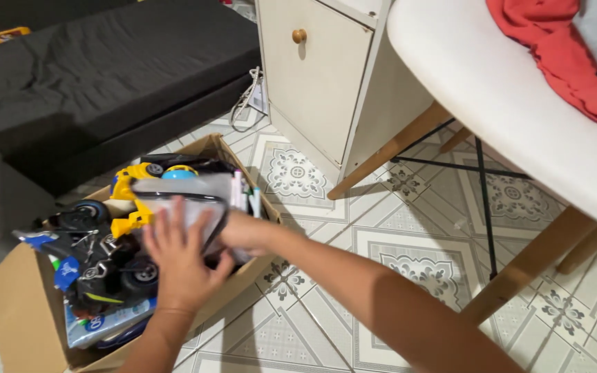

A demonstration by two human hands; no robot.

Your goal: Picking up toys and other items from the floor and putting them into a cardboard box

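Note:
A cardboard box (pixel 15 311) on the tiled floor is packed with toys: a yellow toy vehicle (pixel 130 190), black toy cars (pixel 108 266) and some pens (pixel 247 197). My left hand (pixel 181 259) lies flat, fingers spread, against a clear zip pouch (pixel 188 197) with a black edge that sits on top of the toys. My right hand (pixel 243 231) grips the same pouch from its right side, its fingers partly hidden behind the pouch.
A dark mattress (pixel 105 69) lies beyond the box. A white cabinet (pixel 319 76) with a round knob stands at the back. At the right a white chair (pixel 492 90) on wooden legs carries red cloth (pixel 554 48). A white cable (pixel 247 103) hangs by the cabinet.

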